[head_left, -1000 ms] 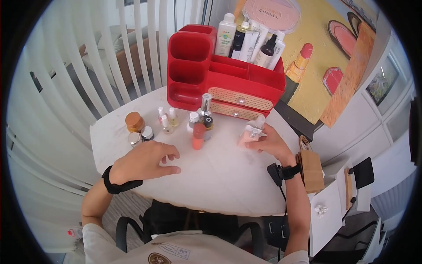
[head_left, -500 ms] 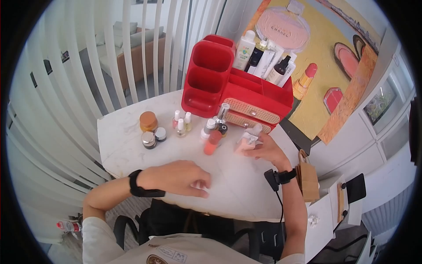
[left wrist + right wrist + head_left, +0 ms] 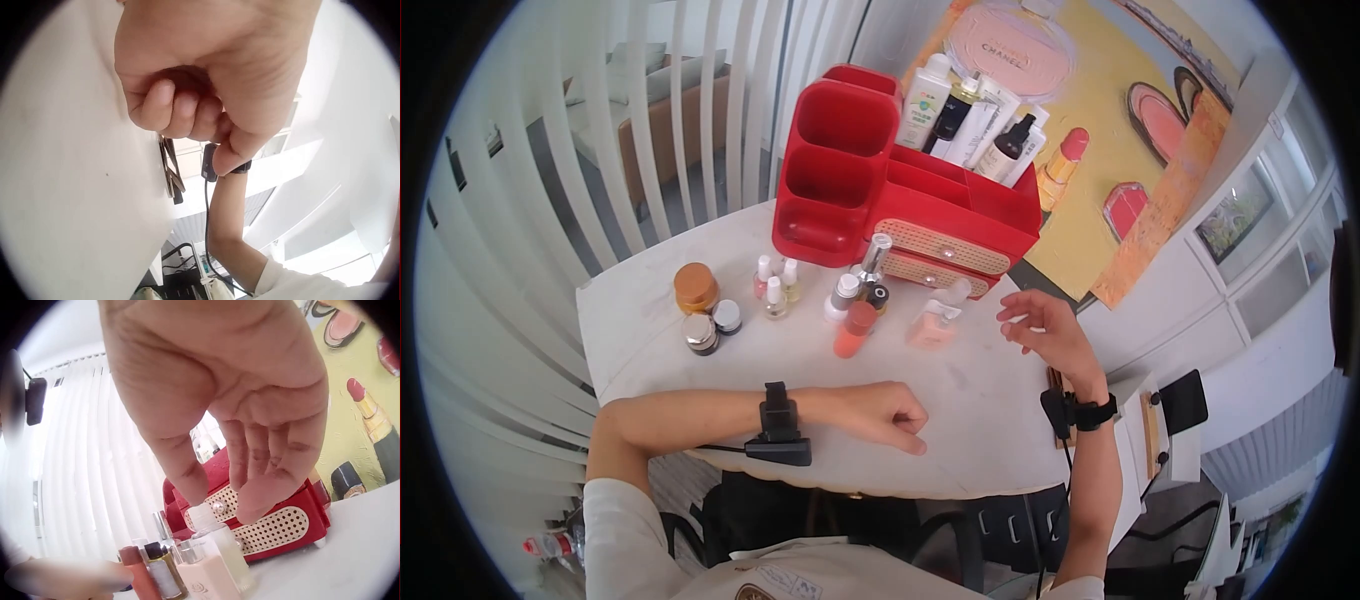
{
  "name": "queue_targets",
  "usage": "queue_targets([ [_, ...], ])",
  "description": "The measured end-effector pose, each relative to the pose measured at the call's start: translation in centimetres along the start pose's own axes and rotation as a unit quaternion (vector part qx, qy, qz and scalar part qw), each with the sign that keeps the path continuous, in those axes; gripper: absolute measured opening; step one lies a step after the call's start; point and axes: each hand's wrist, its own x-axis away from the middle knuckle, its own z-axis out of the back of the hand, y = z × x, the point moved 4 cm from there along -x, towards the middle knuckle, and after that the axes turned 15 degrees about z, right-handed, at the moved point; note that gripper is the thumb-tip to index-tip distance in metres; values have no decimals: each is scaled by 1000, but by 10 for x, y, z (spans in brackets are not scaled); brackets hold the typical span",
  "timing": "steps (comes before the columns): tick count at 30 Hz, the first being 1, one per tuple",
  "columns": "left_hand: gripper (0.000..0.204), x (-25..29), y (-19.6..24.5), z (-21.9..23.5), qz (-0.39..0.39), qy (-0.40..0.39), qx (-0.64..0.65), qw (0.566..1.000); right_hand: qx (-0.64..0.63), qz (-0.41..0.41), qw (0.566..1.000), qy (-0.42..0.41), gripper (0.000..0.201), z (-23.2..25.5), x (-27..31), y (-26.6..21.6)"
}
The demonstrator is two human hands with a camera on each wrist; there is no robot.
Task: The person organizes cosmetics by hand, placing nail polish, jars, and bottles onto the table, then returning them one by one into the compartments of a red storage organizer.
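My right hand [image 3: 1048, 335] is raised to the right of a pink bottle [image 3: 932, 330], apart from it, with relaxed fingers and nothing in them. In the right wrist view, a clear bottle [image 3: 230, 550] with a white cap stands right behind the pink one, below the thumb and fingertips. Over the table's near side, my left hand [image 3: 878, 412] hangs with loosely curled fingers, holding nothing. Left of the pink bottle are an orange-red tube [image 3: 855, 332], a white bottle [image 3: 840, 300] with a grey cap, and a silver-capped bottle [image 3: 876, 258].
A red organizer [image 3: 832, 180] with two woven-front drawers stands at the back, several bottles and tubes in its top. Small nail polish bottles [image 3: 775, 300], an amber jar [image 3: 696, 288] and two silver-lidded jars [image 3: 701, 334] sit on the left of the white table [image 3: 650, 365].
My right hand has let go of the pink bottle and moved off to the right. My left hand has shifted right and nearer the front edge, its fingers more curled. The head view has shifted.
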Motion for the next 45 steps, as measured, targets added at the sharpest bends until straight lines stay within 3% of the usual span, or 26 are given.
queue_targets([
  [5, 50, 1, -11, 2, -10, -44, 70, 997, 39, 81, 996, 23, 27, -6, -18, -21],
  [11, 50, 4, -15, 13, 41, -48, 197, 978, 57, 66, 996, 26, 25, -25, -31, -28],
  [14, 49, 8, -17, 11, 20, -36, 221, 974, 78, 66, 995, 14, 24, -29, -34, -23],
  [17, 46, 6, -24, 16, 17, -46, 322, 945, 86, 67, 993, 38, 24, -30, -33, -22],
  [21, 45, 18, -5, 34, 1, -57, 332, 941, 80, 72, 993, 41, 25, -28, -33, -15],
  [24, 43, 45, 24, 53, -7, 12, 270, 963, 65, 87, 993, 35, 26, -30, -35, -13],
  [26, 42, 68, 29, 66, -32, 83, 300, 950, 94, 90, 990, 45, 28, -31, -35, -15],
  [30, 36, 93, -4, 75, -22, 150, 367, 918, 88, 111, 989, 37, 30, -36, -36, -18],
  [34, 37, 94, -28, 86, -46, 157, 388, 907, 102, 134, 985, 46, 32, -37, -40, -19],
  [36, 40, 93, -37, 88, -35, 190, 331, 924, 107, 146, 983, 37, 34, -39, -40, -21],
  [42, 42, 94, -38, 89, -38, 180, 397, 899, 115, 153, 980, 47, 36, -40, -43, -20],
  [45, 42, 91, -42, 86, -45, 156, 385, 908, 120, 144, 981, 41, 37, -41, -43, -23],
])
